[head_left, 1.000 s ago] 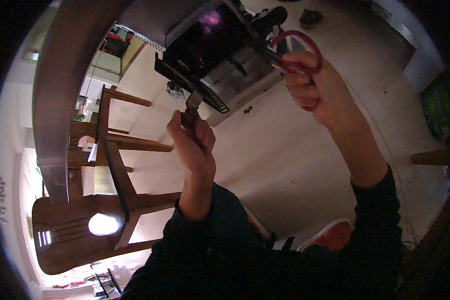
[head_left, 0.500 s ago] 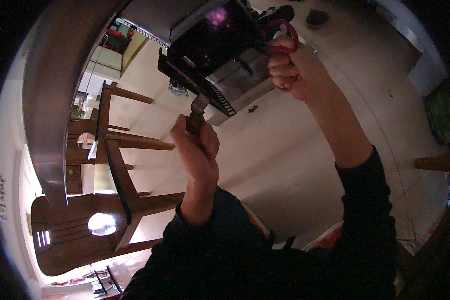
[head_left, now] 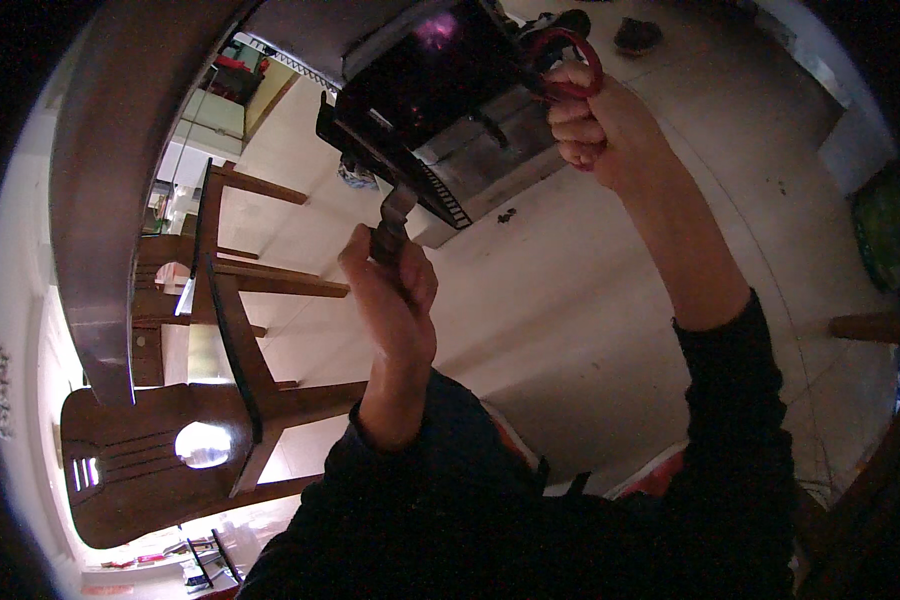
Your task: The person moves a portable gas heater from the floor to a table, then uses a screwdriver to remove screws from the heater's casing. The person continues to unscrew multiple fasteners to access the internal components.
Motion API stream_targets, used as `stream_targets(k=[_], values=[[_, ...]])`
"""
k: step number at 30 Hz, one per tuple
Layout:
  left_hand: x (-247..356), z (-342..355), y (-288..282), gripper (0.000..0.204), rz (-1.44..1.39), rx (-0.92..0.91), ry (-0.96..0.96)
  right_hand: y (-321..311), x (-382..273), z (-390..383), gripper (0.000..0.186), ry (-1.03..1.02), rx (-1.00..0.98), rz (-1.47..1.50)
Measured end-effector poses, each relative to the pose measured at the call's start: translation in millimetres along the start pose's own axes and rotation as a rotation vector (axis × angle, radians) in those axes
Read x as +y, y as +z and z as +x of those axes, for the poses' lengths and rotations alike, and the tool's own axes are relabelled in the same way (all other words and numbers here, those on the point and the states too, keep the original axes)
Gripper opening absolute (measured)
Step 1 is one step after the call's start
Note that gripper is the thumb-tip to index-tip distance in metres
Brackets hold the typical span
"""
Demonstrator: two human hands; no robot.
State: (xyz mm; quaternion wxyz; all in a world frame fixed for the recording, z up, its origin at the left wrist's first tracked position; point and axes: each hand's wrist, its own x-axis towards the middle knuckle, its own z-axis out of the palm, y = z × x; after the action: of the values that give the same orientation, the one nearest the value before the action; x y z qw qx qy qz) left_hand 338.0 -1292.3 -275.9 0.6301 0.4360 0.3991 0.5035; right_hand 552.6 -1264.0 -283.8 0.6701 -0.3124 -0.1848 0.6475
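Note:
In the head view, my left hand (head_left: 390, 300) is closed on a short bent metal piece (head_left: 395, 215) with a dark lower part, held just in front of a black slotted strip (head_left: 440, 190) on a dark appliance. My right hand (head_left: 610, 140) grips red-handled scissors (head_left: 593, 65) at the appliance's right end, their looped handle around the upper fingers; the blades are hard to make out. The appliance has a glossy black front (head_left: 415, 70), a dark handle (head_left: 485, 128) and a dull metal lower panel (head_left: 490, 165).
A broad dark edge (head_left: 100, 200) curves down the left. Wooden chairs (head_left: 130, 420) stand left of my arm. The tiled floor (head_left: 570, 340) has a small dark object (head_left: 638, 35) at the back. A green container (head_left: 875, 230) and a wooden leg (head_left: 855, 325) are at the right.
My right hand with the red handles has moved up and left from a second ago, closer over the appliance's right end. My left hand has shifted only slightly.

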Motion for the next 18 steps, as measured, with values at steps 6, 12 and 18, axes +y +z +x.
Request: stream_targets(k=[6,12,18], values=[[1,0,2,0.045,0.004,0.028,-0.002,0,3,15,0.023,-0.07,0.017,0.05],[1,-1,0,0.044,-0.006,0.01,0.01,3,-1,5,0.022,-0.012,0.044,-0.018],[-1,-1,5,0.04,-0.046,0.026,0.013,3,-27,-42,0.014,0.086,-0.044,-0.077]])
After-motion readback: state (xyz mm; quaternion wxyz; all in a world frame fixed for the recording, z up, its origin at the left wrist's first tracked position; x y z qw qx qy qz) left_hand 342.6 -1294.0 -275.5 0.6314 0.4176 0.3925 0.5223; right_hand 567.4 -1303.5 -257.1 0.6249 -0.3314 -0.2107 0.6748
